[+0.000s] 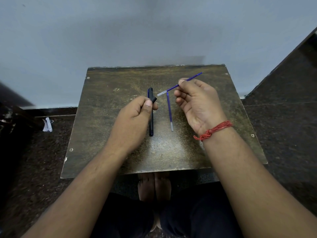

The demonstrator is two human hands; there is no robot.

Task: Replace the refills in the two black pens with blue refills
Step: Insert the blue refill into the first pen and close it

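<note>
A black pen barrel [153, 100] is gripped by the left hand [135, 115]; a blue refill [180, 84] is pinched in the right hand [197, 102] fingers. Next, its clear end must probably be aligned with the barrel.

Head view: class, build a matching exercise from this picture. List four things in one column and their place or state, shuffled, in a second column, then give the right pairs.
Things
1. black pen
2. black pen barrel
3. raised blue refill
4. second blue refill

Places
A. pinched in the right hand
B. lying whole on the table, partly behind the left hand
C. lying free on the table between the hands
D. gripped in the left hand

Pairs: 1-B, 2-D, 3-A, 4-C
</note>
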